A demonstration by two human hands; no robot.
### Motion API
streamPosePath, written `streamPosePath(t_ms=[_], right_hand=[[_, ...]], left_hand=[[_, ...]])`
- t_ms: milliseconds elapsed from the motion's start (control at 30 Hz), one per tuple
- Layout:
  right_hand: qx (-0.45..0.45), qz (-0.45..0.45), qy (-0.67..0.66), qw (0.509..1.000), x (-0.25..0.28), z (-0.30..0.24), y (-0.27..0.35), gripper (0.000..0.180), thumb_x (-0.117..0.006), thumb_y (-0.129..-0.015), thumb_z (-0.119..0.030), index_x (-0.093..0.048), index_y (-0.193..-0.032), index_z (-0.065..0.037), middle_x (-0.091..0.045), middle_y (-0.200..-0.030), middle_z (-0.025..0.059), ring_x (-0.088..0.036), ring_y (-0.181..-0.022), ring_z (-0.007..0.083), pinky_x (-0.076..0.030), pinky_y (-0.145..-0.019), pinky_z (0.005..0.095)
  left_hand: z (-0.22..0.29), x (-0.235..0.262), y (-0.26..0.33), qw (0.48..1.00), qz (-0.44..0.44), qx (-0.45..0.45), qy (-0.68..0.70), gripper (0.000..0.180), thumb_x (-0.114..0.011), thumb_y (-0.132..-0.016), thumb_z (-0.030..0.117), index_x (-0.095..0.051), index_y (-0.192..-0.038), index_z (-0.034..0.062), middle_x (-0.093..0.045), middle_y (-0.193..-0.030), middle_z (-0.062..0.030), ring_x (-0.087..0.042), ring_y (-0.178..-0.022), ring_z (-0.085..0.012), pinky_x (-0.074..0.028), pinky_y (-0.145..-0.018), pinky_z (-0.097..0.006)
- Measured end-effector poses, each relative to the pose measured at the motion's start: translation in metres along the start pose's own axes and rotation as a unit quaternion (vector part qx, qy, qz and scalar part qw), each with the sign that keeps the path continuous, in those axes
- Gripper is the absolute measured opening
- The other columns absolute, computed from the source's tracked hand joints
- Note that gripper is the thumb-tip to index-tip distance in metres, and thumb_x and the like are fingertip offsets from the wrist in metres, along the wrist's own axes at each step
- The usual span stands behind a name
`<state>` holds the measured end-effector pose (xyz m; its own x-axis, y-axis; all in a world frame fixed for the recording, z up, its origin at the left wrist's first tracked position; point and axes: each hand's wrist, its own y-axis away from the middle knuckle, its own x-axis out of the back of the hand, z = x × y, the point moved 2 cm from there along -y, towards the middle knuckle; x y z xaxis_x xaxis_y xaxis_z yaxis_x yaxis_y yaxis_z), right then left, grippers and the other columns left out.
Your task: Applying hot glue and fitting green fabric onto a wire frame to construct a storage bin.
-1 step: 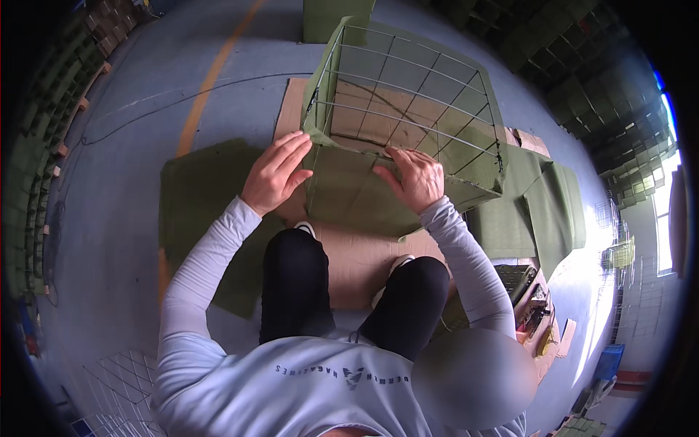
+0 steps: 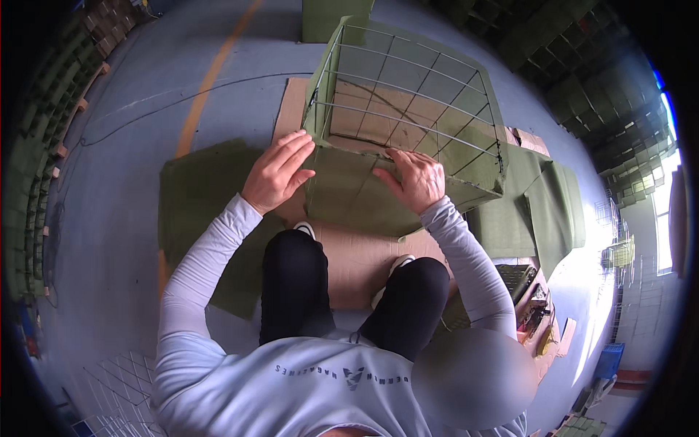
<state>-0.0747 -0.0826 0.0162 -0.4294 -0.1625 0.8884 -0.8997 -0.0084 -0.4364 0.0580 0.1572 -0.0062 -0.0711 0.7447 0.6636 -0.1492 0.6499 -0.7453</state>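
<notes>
Well, fingers at cage edge, roomy floor farther left.

The head-worn wide fisheye looks steeply down, upright and unmirrored, onto the green-covered wire box from above its near side. It sits close enough for the wearer's shirt and knees to fill much of the space on the box's near side, yet reaches wide across the floor left of the box and the green stacks beyond its right.
</notes>
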Motion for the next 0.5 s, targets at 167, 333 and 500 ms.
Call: streamPosePath(t_ms=[167,333,500], right_hand=[[-0.07,-0.102,0.013,0.992,0.007,-0.002,-0.008,0.053,-0.064,-0.081,-0.055,-0.065,-0.088,-0.003,-0.063,-0.062,0.0129,-0.066,-0.063,0.0295,-0.052,-0.062,0.039],[-0.101,-0.322,-0.022,0.941,0.01,0.001,-0.026,0.072,-0.063,-0.07,-0.073,-0.064,-0.072,-0.001,-0.056,-0.052,0.0111,-0.061,-0.054,0.0298,-0.048,-0.055,0.0412],[-0.101,-0.313,-0.104,0.939,0.015,0.006,-0.028,0.081,-0.057,-0.073,-0.077,-0.067,-0.102,-0.002,-0.064,-0.066,0.0133,-0.065,-0.071,0.0305,-0.051,-0.071,0.0426]], left_hand=[[0.003,-0.009,-0.032,0.997,-0.08,0.007,0.021,0.043,-0.066,-0.085,0.035,-0.062,-0.099,-0.0054,-0.062,-0.085,-0.0154,-0.063,-0.086,-0.0308,-0.046,-0.099,-0.046],[0.011,-0.024,-0.056,0.974,-0.225,0.031,-0.024,0.05,-0.055,-0.091,0.044,-0.057,-0.07,-0.0009,-0.056,-0.059,-0.0149,-0.063,-0.066,-0.0329,-0.048,-0.095,-0.048],[0.004,-0.023,-0.077,0.934,-0.229,0.16,0.224,0.066,-0.036,-0.097,0.054,-0.064,-0.096,-0.006,-0.063,-0.095,-0.0196,-0.064,-0.092,-0.0292,-0.051,-0.089,-0.045]])
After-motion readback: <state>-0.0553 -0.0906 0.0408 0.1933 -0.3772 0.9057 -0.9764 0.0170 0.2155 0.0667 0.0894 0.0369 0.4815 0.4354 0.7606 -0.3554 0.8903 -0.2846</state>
